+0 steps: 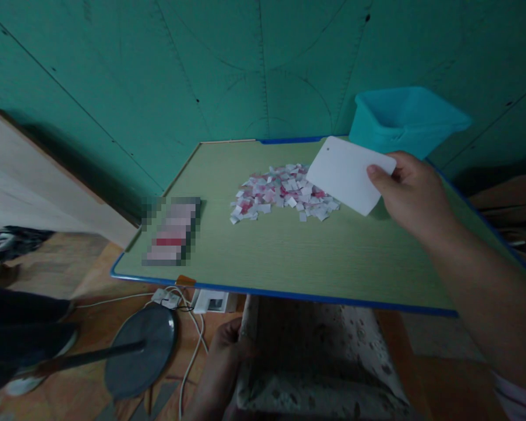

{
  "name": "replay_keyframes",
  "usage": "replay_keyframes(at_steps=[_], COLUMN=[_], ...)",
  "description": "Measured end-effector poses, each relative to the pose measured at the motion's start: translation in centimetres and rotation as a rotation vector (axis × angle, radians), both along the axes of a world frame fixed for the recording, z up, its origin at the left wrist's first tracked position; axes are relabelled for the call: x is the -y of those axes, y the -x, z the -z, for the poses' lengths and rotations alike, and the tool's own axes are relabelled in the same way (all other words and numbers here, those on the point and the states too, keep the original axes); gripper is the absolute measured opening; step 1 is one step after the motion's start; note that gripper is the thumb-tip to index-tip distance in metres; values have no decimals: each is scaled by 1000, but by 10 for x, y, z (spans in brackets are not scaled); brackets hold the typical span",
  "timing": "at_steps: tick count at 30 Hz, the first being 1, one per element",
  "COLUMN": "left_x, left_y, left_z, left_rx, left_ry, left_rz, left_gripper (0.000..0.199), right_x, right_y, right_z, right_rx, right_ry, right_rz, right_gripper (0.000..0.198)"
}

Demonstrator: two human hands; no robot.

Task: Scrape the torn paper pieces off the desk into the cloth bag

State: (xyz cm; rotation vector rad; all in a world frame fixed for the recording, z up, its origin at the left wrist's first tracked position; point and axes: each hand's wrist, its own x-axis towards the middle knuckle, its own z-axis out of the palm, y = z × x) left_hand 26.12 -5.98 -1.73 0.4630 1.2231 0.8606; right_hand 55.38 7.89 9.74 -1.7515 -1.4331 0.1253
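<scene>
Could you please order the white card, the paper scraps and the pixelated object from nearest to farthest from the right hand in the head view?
1. White card: held in the right hand.
2. Paper scraps: piled left of the card.
3. Pixelated object: at the left of the table.

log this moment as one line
right hand: holds white card | left hand: at patterned fabric | paper scraps: heaped on table

The table [245, 257] bears paper scraps [284, 190], a bin [388, 131], something pixelated [172, 231].
</scene>
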Motion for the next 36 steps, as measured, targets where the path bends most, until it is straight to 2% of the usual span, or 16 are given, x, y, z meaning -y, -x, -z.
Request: replay_keyframes(at_steps=[5,9,13,18,20,27,30,33,36], left_x=[1,0,0,0,0,-1,0,1,0], left_y=[0,-1,-2,-1,0,-2,-1,0,-1], left_z=[-1,-4,-2,3,3,-1,0,0,-3], left_rx=[-4,-16,-10,-3,-2,-19,-24,-22,-11], left_ry=[-14,-18,0,-8,-14,-13,-14,-8,-13], left_rz=[-1,19,-25,1,-7,16,5,1,10], left_gripper=[20,22,21,25,24,25,19,14,18], right_x=[0,-1,-2,-2,-2,-1,-1,-4,-6], right_y=[-4,-9,-15,-20,-18,-5,-6,-12,-15], right_z=[-2,-5,-6,-7,-7,0,1,1,0], right_rx=[61,147,130,130,111,-79,-150,-158,-34], right_ry=[-12,6,-28,-29,-1,74,29,-37,-26], right_rz=[46,126,159,198,178,-63,-99,-13,88], right_gripper=[24,19,17,16,16,17,18,20,18])
